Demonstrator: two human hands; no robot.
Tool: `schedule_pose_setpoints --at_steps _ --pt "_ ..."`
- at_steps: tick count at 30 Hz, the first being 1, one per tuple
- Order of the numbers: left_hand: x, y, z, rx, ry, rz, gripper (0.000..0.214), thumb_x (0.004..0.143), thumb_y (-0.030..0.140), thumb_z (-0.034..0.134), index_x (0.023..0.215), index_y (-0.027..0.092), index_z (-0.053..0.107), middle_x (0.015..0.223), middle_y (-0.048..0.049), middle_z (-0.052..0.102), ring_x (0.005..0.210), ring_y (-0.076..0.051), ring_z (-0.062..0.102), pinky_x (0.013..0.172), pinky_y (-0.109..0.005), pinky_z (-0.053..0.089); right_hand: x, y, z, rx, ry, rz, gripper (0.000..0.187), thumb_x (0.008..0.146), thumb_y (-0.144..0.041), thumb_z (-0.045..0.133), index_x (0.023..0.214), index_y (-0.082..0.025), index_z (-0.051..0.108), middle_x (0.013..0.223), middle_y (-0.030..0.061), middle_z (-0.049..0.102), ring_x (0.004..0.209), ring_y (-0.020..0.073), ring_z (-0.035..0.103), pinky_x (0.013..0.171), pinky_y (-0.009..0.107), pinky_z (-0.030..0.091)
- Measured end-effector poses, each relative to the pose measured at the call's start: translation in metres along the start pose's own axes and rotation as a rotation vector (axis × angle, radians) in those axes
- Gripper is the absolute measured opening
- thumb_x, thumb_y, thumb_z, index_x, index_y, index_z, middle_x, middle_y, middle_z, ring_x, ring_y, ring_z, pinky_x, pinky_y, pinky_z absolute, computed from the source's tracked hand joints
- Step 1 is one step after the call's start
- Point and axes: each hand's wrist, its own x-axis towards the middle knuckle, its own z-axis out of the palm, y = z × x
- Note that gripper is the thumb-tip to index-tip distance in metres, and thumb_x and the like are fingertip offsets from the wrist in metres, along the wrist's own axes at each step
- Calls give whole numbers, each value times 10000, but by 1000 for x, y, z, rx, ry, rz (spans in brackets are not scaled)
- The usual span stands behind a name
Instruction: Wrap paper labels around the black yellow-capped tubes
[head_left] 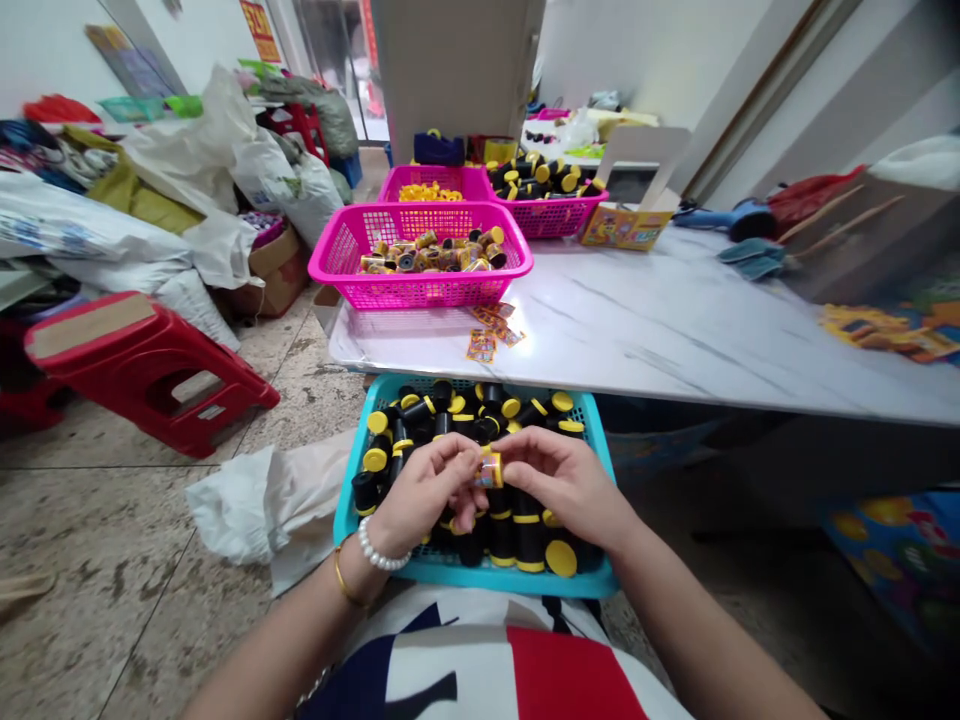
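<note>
Above a turquoise basket [365,440], my left hand [431,485] and my right hand [566,485] meet around a small canister [490,469] wrapped in a colourful yellow sticker label. The thumb and fingers of my left hand pinch one end of it. At the other end, my right thumb and fingertips press on it. Part of the canister is hidden by the fingers. Beneath my hands, the basket is full of black canisters with yellow caps [562,558]. On the table edge ahead lie several loose printed labels [481,345].
A pink basket [420,292] of labelled canisters stands on the white marble-patterned table [615,320]. Behind it, another pink basket [555,215] holds black canisters beside a printed carton [626,228]. A red stool [150,370] and a white bag [247,505] are on the floor at left.
</note>
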Motion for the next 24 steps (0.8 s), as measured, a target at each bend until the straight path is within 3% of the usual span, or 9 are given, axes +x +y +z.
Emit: schedule_pose_setpoints --at_steps 3,7,13,21,24 --pt "2 -1 1 -125 -35 -101 348 893 519 497 900 171 511 532 8 621 312 -80 495 304 -138 335 1 -1 -7 -47 -47 -82 236 785 -257 725 1020 -250 740 1125 57 616 913 163 654 799 293 570" --pt "2 -6 2 -241 -83 -108 379 871 524 539 997 167 531 554 -1 650 321 -90 529 304 -141 378 0 3 -5 5 -5 -102 109 786 -215 722 870 -257 777 1070 49 603 798 131 654 667 247 591" --pt "5 -11 6 -325 -58 -161 458 866 559 519 762 116 567 452 -14 599 251 -79 456 241 -140 309 0 6 1 28 -39 -142 68 795 -198 717 831 -237 759 1080 53 603 683 113 652 605 274 601" --pt "5 1 8 -373 -9 -89 437 818 558 594 947 144 537 490 1 615 270 -80 465 263 -131 310 12 -6 2 -276 -126 -326 144 787 -131 706 876 -243 725 1054 54 654 867 163 668 662 243 564" --pt "4 9 3 -333 5 -55 509 823 597 551 1062 151 502 532 3 623 295 -88 483 287 -149 335 32 -20 -2 -354 -124 -416 129 785 -137 713 851 -247 726 1000 37 685 909 175 674 739 270 566"
